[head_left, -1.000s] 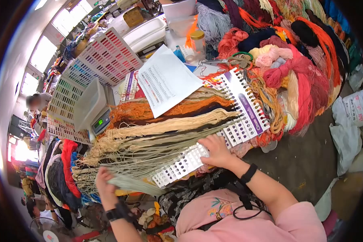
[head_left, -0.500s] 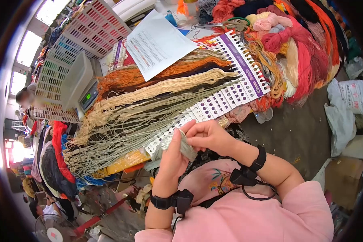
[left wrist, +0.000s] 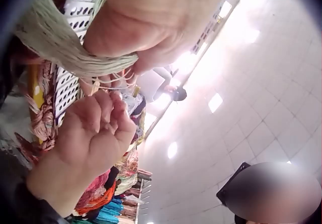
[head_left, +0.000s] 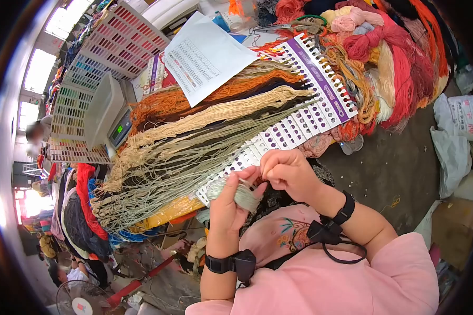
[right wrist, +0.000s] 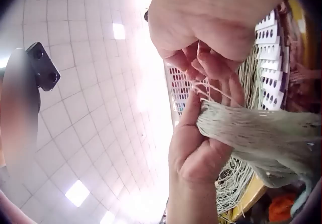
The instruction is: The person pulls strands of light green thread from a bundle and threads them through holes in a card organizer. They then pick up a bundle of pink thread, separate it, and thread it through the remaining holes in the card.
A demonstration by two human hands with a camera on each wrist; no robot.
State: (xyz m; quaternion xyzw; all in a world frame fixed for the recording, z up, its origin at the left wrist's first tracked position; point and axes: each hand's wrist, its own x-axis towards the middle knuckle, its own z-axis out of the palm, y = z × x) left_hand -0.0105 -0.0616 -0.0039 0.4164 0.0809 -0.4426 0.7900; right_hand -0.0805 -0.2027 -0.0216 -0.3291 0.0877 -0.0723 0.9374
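A skein of pale grey-green thread (head_left: 245,195) lies across my left hand (head_left: 227,207), gripped between its thumb and fingers. In the right wrist view the skein (right wrist: 261,133) hangs off to the right, with a few loose strands looping up from its end. My right hand (head_left: 295,176), close beside the left, pinches fine pale strands (right wrist: 201,89) between thumb and fingertips. Just beyond the hands, the white hole-punched thread cards (head_left: 289,128) run diagonally, strung with long threads. A bundle of grey-green threads (head_left: 194,163) trails left from them.
A printed sheet (head_left: 205,58) lies on orange and cream threads. Behind it stand a scale (head_left: 122,126) and a colour chart (head_left: 110,47). Coloured yarn hanks (head_left: 399,68) heap at the right. Yellow tape (head_left: 171,212) covers the table's near edge. A fan (head_left: 81,302) stands lower left.
My left hand has come from the table's left end to in front of me with the skein. My right hand has left the cards, joined it, and just now drawn slightly right with the strands.
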